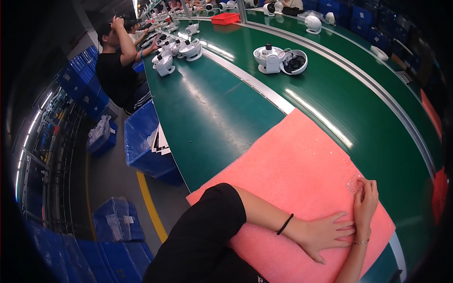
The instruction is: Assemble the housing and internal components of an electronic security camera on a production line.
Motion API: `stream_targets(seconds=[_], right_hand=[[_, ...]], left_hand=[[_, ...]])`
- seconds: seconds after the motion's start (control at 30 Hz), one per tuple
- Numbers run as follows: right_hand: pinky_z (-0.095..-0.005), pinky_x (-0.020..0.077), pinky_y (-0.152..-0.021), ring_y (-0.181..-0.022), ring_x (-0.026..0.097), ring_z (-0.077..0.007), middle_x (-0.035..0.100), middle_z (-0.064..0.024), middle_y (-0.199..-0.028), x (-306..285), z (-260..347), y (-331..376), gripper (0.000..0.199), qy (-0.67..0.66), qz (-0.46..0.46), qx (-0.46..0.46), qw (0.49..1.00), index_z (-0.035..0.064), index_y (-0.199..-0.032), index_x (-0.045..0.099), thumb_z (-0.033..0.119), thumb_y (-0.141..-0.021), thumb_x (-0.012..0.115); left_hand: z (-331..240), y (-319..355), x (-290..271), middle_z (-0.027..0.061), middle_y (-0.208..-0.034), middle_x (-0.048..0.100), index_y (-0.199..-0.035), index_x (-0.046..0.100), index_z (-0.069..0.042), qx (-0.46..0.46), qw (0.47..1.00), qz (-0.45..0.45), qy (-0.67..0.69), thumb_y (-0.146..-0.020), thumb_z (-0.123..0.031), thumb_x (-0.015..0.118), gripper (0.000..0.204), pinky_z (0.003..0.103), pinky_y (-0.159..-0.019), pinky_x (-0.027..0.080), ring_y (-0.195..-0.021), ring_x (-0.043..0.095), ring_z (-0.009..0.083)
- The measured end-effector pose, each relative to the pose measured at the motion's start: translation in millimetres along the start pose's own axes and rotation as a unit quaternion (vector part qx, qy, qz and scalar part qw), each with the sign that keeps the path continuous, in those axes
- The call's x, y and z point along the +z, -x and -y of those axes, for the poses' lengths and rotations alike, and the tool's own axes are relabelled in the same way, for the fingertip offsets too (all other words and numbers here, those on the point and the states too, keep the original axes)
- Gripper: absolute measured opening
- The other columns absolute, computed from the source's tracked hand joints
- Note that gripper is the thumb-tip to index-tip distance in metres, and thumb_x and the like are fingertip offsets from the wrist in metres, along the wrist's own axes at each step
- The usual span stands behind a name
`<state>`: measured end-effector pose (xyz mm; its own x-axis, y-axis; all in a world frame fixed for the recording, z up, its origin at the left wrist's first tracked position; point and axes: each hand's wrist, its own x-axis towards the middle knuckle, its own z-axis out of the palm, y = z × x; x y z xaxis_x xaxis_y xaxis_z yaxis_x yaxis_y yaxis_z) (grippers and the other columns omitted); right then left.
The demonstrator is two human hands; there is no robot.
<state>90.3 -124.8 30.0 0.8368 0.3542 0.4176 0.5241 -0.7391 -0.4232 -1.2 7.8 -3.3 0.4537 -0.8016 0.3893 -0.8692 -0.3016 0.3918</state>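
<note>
A pink foam sheet (283,160) covers the near end of the green bench. My left hand (328,236) lies flat on it with fingers spread, holding nothing. Close by on the right, my right hand (366,205) has bent fingers drawn together at the edge of a cluster of small shiny pieces (352,183). Whatever sits between those fingertips is too small to make out. More tiny pieces (325,150) are scattered farther up the sheet.
Beyond the sheet, an opened white camera-like unit (270,60) rests on the green conveyor (339,94). Several similar white units (163,63) stand farther left, near a person in black (115,66). A blue bin (141,137) adjoins the bench's left edge. A red tray (225,19) lies far back.
</note>
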Motion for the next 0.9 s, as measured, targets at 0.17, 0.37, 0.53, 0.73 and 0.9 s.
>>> stream_targets(seconds=[0.17, 0.37, 0.53, 0.73, 0.9], right_hand=[[-0.0364, 0.0433, -0.077, -0.087, 0.055, -0.0273, 0.055, -0.0094, -0.095, 0.4, -0.1, 0.0, 0.026, -0.003, 0.000, 0.007, 1.000, 0.0038, -0.102, 0.059, -0.006, -0.079, 0.051], [-0.0365, 0.0430, -0.078, -0.087, 0.055, -0.0268, 0.054, -0.0089, -0.094, -0.9, 1.0, -0.3, 0.028, 0.011, 0.017, 0.010, 1.000, 0.0042, -0.103, 0.059, -0.007, -0.079, 0.051], [-0.0357, 0.0422, -0.076, -0.085, 0.055, -0.0261, 0.055, -0.0085, -0.094, 0.3, 1.0, -0.6, 0.026, 0.010, 0.006, 0.003, 1.000, 0.0050, -0.102, 0.059, -0.006, -0.079, 0.051], [-0.0349, 0.0413, -0.074, -0.084, 0.055, -0.0256, 0.056, -0.0080, -0.093, 1.3, 2.5, -2.1, 0.023, 0.007, -0.007, -0.010, 1.000, 0.0055, -0.099, 0.058, -0.006, -0.080, 0.051], [-0.0349, 0.0413, -0.074, -0.084, 0.055, -0.0258, 0.056, -0.0081, -0.093, 2.1, 1.4, -2.6, 0.023, 0.007, -0.009, -0.011, 1.000, 0.0052, -0.099, 0.058, -0.006, -0.080, 0.051]], left_hand=[[0.4, -0.2, -0.9, 0.0215, -0.144, 0.031, -0.137, 0.042, -0.008, 0.001, 1.000, 0.004, 0.000, -0.074, -0.062, 0.054, 0.085, 0.057, -0.106, 0.013, -0.138, 0.020, 0.0354], [-0.2, 0.5, -3.6, 0.0221, -0.145, 0.030, -0.137, 0.040, -0.007, -0.001, 1.000, 0.011, 0.002, -0.074, -0.062, 0.053, 0.085, 0.058, -0.107, 0.012, -0.137, 0.021, 0.0349], [0.4, 0.6, -1.8, 0.0225, -0.145, 0.030, -0.138, 0.040, -0.007, -0.002, 1.000, 0.011, 0.004, -0.075, -0.062, 0.053, 0.084, 0.058, -0.107, 0.012, -0.137, 0.021, 0.0349], [0.6, 0.3, -5.3, 0.0226, -0.145, 0.030, -0.137, 0.040, -0.007, -0.003, 1.000, 0.015, 0.009, -0.075, -0.062, 0.053, 0.084, 0.058, -0.107, 0.012, -0.137, 0.021, 0.0352], [0.9, 0.6, -4.3, 0.0228, -0.146, 0.027, -0.140, 0.037, -0.008, -0.007, 0.999, 0.032, 0.018, -0.074, -0.063, 0.053, 0.087, 0.060, -0.107, 0.009, -0.139, 0.017, 0.0363]])
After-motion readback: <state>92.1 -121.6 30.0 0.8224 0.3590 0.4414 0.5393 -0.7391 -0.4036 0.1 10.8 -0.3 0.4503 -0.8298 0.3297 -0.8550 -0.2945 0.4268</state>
